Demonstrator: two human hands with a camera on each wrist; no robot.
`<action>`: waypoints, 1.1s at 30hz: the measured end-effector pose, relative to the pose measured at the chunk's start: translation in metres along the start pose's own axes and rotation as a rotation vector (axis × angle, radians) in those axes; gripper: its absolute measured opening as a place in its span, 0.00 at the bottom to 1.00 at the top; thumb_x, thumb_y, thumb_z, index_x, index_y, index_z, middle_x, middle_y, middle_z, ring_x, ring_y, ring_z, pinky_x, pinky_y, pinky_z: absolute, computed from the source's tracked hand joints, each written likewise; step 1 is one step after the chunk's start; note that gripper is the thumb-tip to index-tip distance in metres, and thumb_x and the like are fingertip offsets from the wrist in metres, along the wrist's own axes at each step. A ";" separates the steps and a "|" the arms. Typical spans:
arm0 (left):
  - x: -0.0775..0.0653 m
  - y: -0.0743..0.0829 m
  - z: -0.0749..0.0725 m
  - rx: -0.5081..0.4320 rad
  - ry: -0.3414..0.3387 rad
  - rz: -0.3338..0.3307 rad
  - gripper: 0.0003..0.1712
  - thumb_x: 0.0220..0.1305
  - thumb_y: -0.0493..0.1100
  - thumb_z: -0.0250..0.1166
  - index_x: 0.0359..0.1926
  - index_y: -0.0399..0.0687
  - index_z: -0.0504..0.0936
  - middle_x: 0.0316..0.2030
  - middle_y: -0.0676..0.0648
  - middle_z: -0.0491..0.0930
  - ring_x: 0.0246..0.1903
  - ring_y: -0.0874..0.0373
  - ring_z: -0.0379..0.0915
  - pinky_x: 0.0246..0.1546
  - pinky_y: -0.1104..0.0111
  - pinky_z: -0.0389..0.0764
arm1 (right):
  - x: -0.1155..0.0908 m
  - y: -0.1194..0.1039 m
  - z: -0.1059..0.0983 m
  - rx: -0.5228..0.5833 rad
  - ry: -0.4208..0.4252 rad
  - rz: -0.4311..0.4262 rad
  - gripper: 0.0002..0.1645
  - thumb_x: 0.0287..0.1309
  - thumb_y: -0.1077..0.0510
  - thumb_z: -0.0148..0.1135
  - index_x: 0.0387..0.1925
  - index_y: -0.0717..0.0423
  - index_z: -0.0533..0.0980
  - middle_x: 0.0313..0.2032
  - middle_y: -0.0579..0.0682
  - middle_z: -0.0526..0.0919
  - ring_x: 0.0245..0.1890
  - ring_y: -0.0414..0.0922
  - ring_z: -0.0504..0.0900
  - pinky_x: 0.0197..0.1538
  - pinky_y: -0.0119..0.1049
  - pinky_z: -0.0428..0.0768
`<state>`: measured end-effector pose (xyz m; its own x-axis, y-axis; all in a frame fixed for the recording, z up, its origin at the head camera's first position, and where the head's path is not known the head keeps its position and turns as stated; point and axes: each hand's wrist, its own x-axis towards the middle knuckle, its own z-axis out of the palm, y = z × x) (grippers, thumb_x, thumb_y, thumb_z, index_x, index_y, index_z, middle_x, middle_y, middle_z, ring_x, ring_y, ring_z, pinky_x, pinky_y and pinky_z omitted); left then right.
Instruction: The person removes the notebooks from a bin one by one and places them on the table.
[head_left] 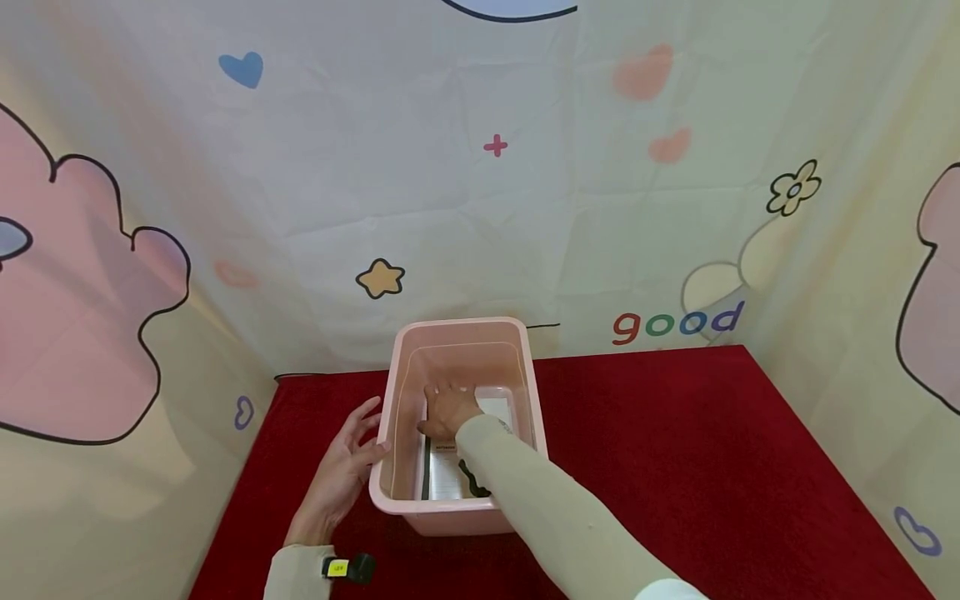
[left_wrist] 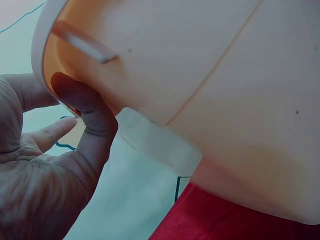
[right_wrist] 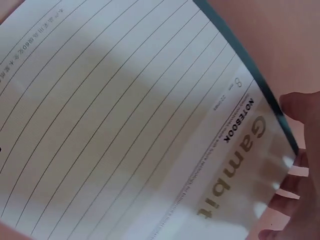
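Possibly the notebook [right_wrist: 125, 115] inside the pink bin [head_left: 461, 323] could skid, because the right hand's [head_left: 448, 410] fingers spread at its edge without gripping, while the left hand [head_left: 347, 462] pinches the bin's rim.

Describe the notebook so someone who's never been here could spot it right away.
On the red surface is a pink bin. Inside it, by the person's right hand, is a white notebook. Its ruled lines, dark green edge and brownish "Gambit" lettering set it apart from the plain bin.
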<state>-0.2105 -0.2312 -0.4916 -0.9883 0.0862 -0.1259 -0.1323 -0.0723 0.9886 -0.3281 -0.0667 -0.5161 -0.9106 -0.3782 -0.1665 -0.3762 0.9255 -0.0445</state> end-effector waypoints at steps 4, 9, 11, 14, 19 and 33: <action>-0.001 0.000 -0.001 0.006 -0.001 0.003 0.43 0.63 0.31 0.61 0.74 0.60 0.53 0.68 0.41 0.60 0.65 0.35 0.65 0.58 0.45 0.75 | -0.001 -0.001 0.001 0.010 -0.016 0.017 0.41 0.58 0.29 0.56 0.65 0.47 0.68 0.60 0.47 0.79 0.63 0.48 0.75 0.66 0.56 0.68; -0.003 0.000 -0.001 0.008 -0.003 0.021 0.43 0.63 0.31 0.61 0.74 0.56 0.54 0.67 0.41 0.60 0.65 0.34 0.63 0.58 0.44 0.75 | -0.001 -0.002 0.002 -0.004 -0.008 0.050 0.42 0.55 0.26 0.55 0.62 0.47 0.71 0.55 0.48 0.82 0.58 0.48 0.77 0.62 0.51 0.71; -0.003 0.001 -0.001 0.004 -0.003 0.025 0.42 0.63 0.31 0.61 0.74 0.55 0.54 0.67 0.41 0.60 0.65 0.33 0.63 0.59 0.44 0.74 | -0.003 -0.003 0.001 -0.012 -0.011 0.069 0.43 0.54 0.25 0.54 0.64 0.44 0.69 0.55 0.48 0.82 0.58 0.49 0.78 0.61 0.50 0.72; -0.005 0.001 -0.001 -0.001 0.000 0.027 0.41 0.64 0.31 0.61 0.73 0.55 0.55 0.67 0.41 0.60 0.65 0.33 0.63 0.59 0.45 0.74 | -0.005 -0.003 -0.001 -0.027 -0.020 0.091 0.45 0.51 0.22 0.55 0.65 0.40 0.67 0.56 0.50 0.81 0.57 0.51 0.78 0.60 0.51 0.73; -0.006 -0.001 -0.001 -0.007 0.020 0.024 0.41 0.63 0.32 0.62 0.73 0.56 0.56 0.67 0.44 0.61 0.65 0.35 0.64 0.59 0.47 0.75 | -0.007 -0.005 -0.003 -0.061 -0.022 0.093 0.48 0.47 0.20 0.55 0.65 0.39 0.65 0.57 0.52 0.79 0.57 0.50 0.77 0.60 0.50 0.72; -0.002 -0.003 -0.001 0.017 0.023 0.025 0.37 0.63 0.35 0.63 0.70 0.58 0.61 0.68 0.44 0.61 0.65 0.40 0.66 0.59 0.47 0.76 | -0.003 -0.005 -0.012 -0.217 0.015 0.026 0.50 0.51 0.19 0.45 0.72 0.36 0.59 0.59 0.47 0.77 0.55 0.45 0.74 0.57 0.44 0.71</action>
<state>-0.2085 -0.2322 -0.4940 -0.9927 0.0620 -0.1030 -0.1066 -0.0576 0.9926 -0.3253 -0.0709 -0.5036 -0.9223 -0.3560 -0.1502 -0.3791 0.9091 0.1729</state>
